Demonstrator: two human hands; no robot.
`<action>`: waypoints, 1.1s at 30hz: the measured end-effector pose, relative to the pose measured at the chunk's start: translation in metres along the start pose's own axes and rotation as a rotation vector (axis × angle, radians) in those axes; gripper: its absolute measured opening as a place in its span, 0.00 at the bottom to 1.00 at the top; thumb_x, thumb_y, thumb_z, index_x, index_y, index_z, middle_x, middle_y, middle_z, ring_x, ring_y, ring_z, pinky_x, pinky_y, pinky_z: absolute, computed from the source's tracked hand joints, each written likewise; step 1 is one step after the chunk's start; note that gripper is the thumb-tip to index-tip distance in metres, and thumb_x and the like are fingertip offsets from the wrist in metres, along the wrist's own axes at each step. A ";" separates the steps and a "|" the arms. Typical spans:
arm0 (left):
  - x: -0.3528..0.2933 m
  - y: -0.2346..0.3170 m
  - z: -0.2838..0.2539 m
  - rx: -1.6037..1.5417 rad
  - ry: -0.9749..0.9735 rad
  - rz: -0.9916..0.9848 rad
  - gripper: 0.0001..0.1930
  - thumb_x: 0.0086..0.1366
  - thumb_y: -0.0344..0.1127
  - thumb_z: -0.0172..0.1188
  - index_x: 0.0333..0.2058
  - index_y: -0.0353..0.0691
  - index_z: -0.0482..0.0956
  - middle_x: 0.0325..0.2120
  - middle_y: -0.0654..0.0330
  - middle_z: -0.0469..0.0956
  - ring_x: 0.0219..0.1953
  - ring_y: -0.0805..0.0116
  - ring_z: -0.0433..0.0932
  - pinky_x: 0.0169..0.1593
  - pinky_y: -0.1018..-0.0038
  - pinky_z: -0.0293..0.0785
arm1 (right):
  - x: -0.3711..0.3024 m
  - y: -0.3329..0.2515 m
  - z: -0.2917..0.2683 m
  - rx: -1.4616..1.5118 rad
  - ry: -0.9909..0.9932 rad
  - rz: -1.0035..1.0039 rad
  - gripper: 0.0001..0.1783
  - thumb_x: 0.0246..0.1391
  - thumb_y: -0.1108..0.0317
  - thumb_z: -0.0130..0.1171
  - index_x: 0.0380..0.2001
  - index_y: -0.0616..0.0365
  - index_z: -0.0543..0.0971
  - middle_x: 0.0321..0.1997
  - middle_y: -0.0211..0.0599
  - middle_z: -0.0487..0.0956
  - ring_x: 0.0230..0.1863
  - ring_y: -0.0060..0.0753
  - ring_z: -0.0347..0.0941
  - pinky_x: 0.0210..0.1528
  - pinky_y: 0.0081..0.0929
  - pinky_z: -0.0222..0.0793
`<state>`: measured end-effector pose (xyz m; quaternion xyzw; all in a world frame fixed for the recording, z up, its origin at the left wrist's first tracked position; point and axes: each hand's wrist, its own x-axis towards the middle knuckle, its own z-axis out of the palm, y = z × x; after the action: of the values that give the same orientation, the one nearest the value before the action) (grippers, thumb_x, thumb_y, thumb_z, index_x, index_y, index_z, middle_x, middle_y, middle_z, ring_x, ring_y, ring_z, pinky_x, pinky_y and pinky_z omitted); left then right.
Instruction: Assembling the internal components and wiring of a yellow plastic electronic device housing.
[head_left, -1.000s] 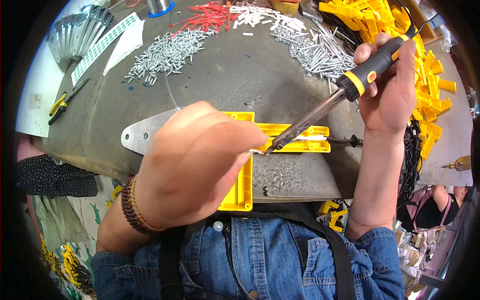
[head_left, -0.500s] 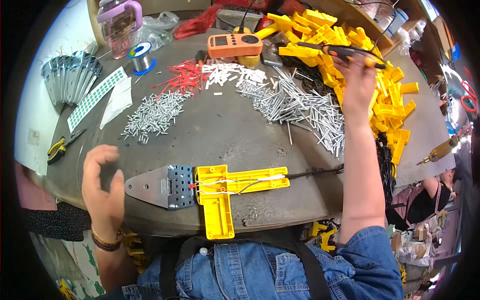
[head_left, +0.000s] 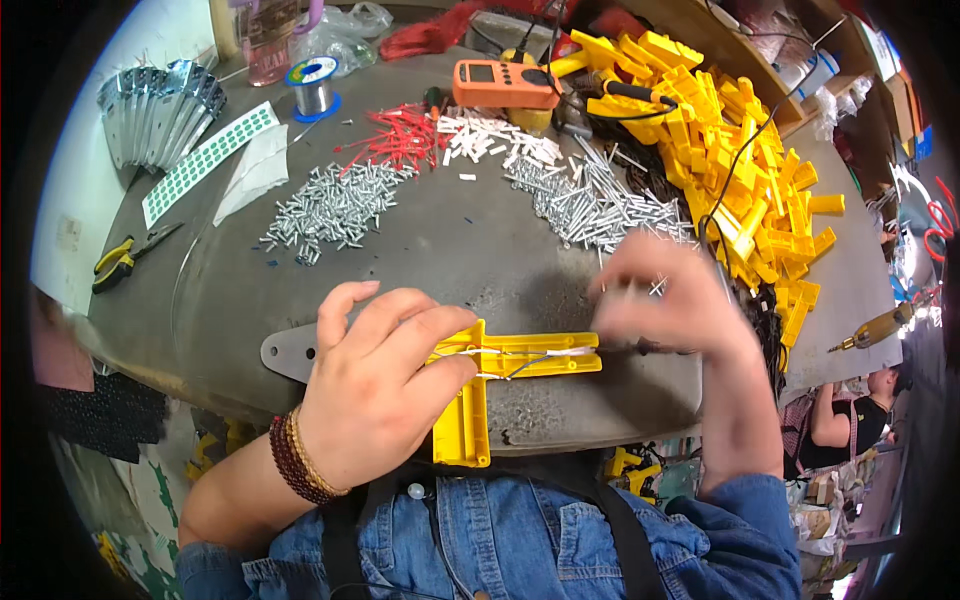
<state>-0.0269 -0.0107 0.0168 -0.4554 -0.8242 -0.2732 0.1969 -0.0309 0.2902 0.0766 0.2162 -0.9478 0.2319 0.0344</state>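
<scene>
An open yellow plastic housing (head_left: 455, 425), T-shaped with thin wires (head_left: 530, 352) along its arm, lies at the table's near edge. My left hand (head_left: 375, 375) bends over its left end, thumb and fingertips gripping it around the wires. That hand hides most of a pointed grey metal plate (head_left: 287, 352); only the tip shows. My right hand (head_left: 670, 295) hovers by the housing's right end, near the black cable. Its fingers are bent and smeared by motion, so what they hold cannot be made out. A black-handled soldering iron (head_left: 640, 94) rests on the yellow parts at the back.
Yellow plastic parts (head_left: 740, 150) are heaped at right. Short screws (head_left: 335, 210), long screws (head_left: 600, 205), red pieces (head_left: 400, 137) and white sleeves (head_left: 500, 138) lie in piles. Behind stand an orange meter (head_left: 505, 83) and solder spool (head_left: 315, 95); pliers (head_left: 125, 262) lie left.
My right hand has let go of the soldering iron at the back and come down toward the cable. My left hand has moved right, from beside the metal plate onto the housing.
</scene>
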 end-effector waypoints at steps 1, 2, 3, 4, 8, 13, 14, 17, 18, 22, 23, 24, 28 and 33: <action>-0.001 -0.002 0.002 -0.006 -0.017 -0.015 0.08 0.48 0.33 0.66 0.29 0.45 0.79 0.43 0.61 0.76 0.46 0.60 0.73 0.57 0.53 0.55 | -0.010 -0.019 0.015 -0.021 -0.116 -0.171 0.12 0.42 0.65 0.71 0.29 0.56 0.80 0.30 0.35 0.77 0.36 0.37 0.74 0.39 0.31 0.70; 0.000 -0.002 0.003 -0.002 -0.004 0.010 0.07 0.48 0.33 0.66 0.28 0.45 0.79 0.43 0.62 0.77 0.46 0.61 0.73 0.57 0.53 0.55 | -0.021 -0.033 0.021 -0.115 -0.112 -0.137 0.13 0.42 0.62 0.71 0.30 0.55 0.79 0.32 0.34 0.77 0.37 0.39 0.73 0.40 0.31 0.70; 0.000 -0.001 0.004 0.004 0.008 0.032 0.07 0.48 0.33 0.66 0.27 0.45 0.79 0.43 0.62 0.77 0.46 0.61 0.73 0.57 0.53 0.55 | -0.029 -0.041 0.026 -0.207 -0.112 -0.106 0.15 0.42 0.60 0.70 0.30 0.54 0.78 0.34 0.34 0.76 0.39 0.42 0.72 0.41 0.32 0.70; 0.002 0.000 0.005 0.026 0.009 0.035 0.06 0.48 0.33 0.66 0.26 0.45 0.79 0.43 0.62 0.78 0.45 0.61 0.73 0.56 0.53 0.56 | -0.034 -0.039 0.028 -0.208 -0.056 -0.124 0.14 0.40 0.63 0.71 0.29 0.54 0.77 0.34 0.33 0.75 0.37 0.40 0.72 0.39 0.33 0.69; 0.000 -0.003 0.011 0.031 -0.036 0.063 0.08 0.47 0.34 0.67 0.28 0.44 0.79 0.44 0.62 0.77 0.46 0.60 0.73 0.56 0.53 0.57 | -0.038 -0.031 0.032 0.162 0.050 -0.079 0.10 0.43 0.69 0.69 0.29 0.56 0.77 0.29 0.34 0.75 0.31 0.38 0.72 0.33 0.31 0.68; 0.001 -0.003 0.012 -0.046 -0.024 0.050 0.10 0.46 0.35 0.67 0.30 0.46 0.79 0.49 0.59 0.75 0.47 0.57 0.72 0.55 0.53 0.57 | -0.032 -0.036 0.036 0.217 0.006 0.016 0.08 0.47 0.69 0.69 0.28 0.57 0.80 0.22 0.34 0.73 0.24 0.33 0.71 0.26 0.26 0.64; -0.001 -0.007 0.015 -0.037 -0.041 0.072 0.11 0.46 0.36 0.67 0.31 0.47 0.79 0.49 0.59 0.75 0.47 0.57 0.72 0.55 0.53 0.57 | -0.032 -0.036 0.036 0.222 0.007 0.030 0.08 0.46 0.68 0.69 0.28 0.57 0.80 0.22 0.34 0.73 0.24 0.32 0.71 0.26 0.26 0.64; 0.001 -0.007 0.014 -0.111 -0.041 0.049 0.09 0.47 0.35 0.66 0.29 0.44 0.78 0.48 0.59 0.76 0.47 0.57 0.72 0.55 0.53 0.57 | -0.031 -0.038 0.038 0.269 0.030 0.095 0.08 0.45 0.68 0.70 0.27 0.57 0.81 0.22 0.33 0.73 0.24 0.30 0.70 0.25 0.25 0.63; 0.001 -0.006 0.014 -0.110 -0.039 0.042 0.09 0.47 0.35 0.66 0.29 0.44 0.78 0.48 0.59 0.76 0.47 0.57 0.72 0.55 0.53 0.57 | -0.030 -0.038 0.039 0.311 0.059 0.149 0.09 0.44 0.68 0.71 0.27 0.57 0.81 0.22 0.32 0.73 0.23 0.29 0.70 0.25 0.25 0.63; 0.002 -0.008 0.015 -0.186 -0.008 -0.002 0.07 0.48 0.31 0.63 0.25 0.41 0.73 0.44 0.58 0.77 0.45 0.56 0.73 0.54 0.53 0.58 | -0.024 -0.049 0.041 0.290 -0.025 0.172 0.10 0.42 0.67 0.72 0.25 0.58 0.81 0.22 0.30 0.73 0.23 0.27 0.70 0.25 0.25 0.63; 0.002 -0.008 0.016 -0.202 0.006 -0.002 0.07 0.47 0.30 0.62 0.23 0.40 0.72 0.43 0.57 0.77 0.45 0.56 0.73 0.53 0.54 0.58 | -0.022 -0.048 0.043 0.299 0.003 0.118 0.10 0.41 0.66 0.73 0.25 0.57 0.81 0.21 0.30 0.73 0.23 0.27 0.70 0.25 0.25 0.63; 0.001 -0.008 0.016 -0.204 0.005 -0.005 0.07 0.47 0.30 0.62 0.23 0.40 0.72 0.43 0.57 0.77 0.45 0.56 0.73 0.53 0.54 0.58 | -0.020 -0.047 0.046 0.308 0.032 0.065 0.10 0.41 0.66 0.73 0.24 0.57 0.82 0.21 0.31 0.74 0.23 0.28 0.70 0.24 0.25 0.63; 0.001 -0.012 0.017 -0.237 0.030 -0.003 0.07 0.46 0.29 0.61 0.23 0.40 0.71 0.42 0.57 0.78 0.44 0.55 0.73 0.53 0.54 0.59 | -0.012 -0.053 0.049 0.290 -0.027 0.046 0.10 0.40 0.65 0.74 0.22 0.57 0.82 0.20 0.31 0.74 0.23 0.29 0.70 0.24 0.25 0.63; -0.002 -0.012 0.017 -0.261 0.034 -0.007 0.07 0.46 0.30 0.61 0.23 0.40 0.71 0.41 0.57 0.77 0.43 0.55 0.73 0.53 0.55 0.60 | -0.011 -0.051 0.050 0.278 -0.081 0.053 0.09 0.41 0.65 0.73 0.23 0.57 0.83 0.21 0.31 0.75 0.24 0.29 0.71 0.24 0.26 0.64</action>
<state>-0.0380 -0.0065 -0.0006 -0.4693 -0.7799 -0.3864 0.1489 0.0020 0.2312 0.0523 0.2030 -0.9126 0.3527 -0.0402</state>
